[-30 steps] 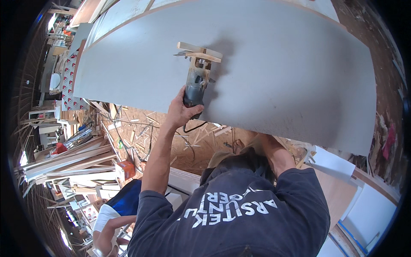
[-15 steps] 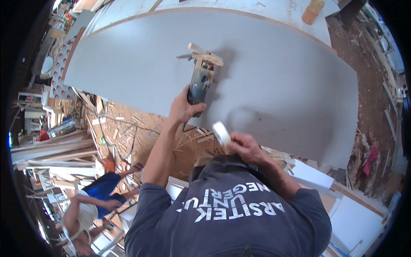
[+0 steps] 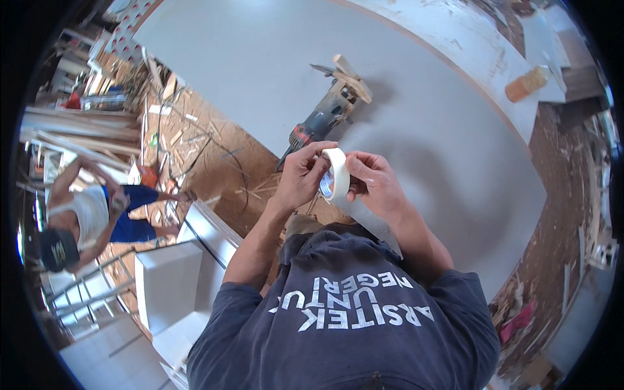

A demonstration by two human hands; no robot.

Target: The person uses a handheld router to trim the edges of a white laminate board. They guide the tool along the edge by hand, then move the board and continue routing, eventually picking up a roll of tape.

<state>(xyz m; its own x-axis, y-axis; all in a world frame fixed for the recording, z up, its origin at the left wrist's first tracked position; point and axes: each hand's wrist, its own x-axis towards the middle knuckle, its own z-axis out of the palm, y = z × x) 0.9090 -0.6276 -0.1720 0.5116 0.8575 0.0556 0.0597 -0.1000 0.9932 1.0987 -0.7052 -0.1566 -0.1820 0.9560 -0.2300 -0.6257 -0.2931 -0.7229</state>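
A roll of pale masking tape (image 3: 338,174) is held upright between my two hands, above the near edge of the grey board. My left hand (image 3: 303,174) grips it from the left, fingers at the top rim and thumb at its hole. My right hand (image 3: 377,182) is closed at the roll's right side, thumb and fingertips against the tape's outer face. Whether a tape end is lifted cannot be made out. Just beyond my left hand, a dark power tool (image 3: 323,112) with wood pieces at its head lies on the grey board (image 3: 448,149), untouched.
A brush-like block (image 3: 526,83) sits on the white surface at far right. Wood scraps and cables cover the floor (image 3: 195,140) at left. Another person (image 3: 97,211) is at the left, beside white panels (image 3: 170,279). A pink cloth (image 3: 517,322) lies at lower right.
My left hand has let go of the power tool and taken hold of the tape roll. The right hand has brought the roll forward to meet it. The view has turned.
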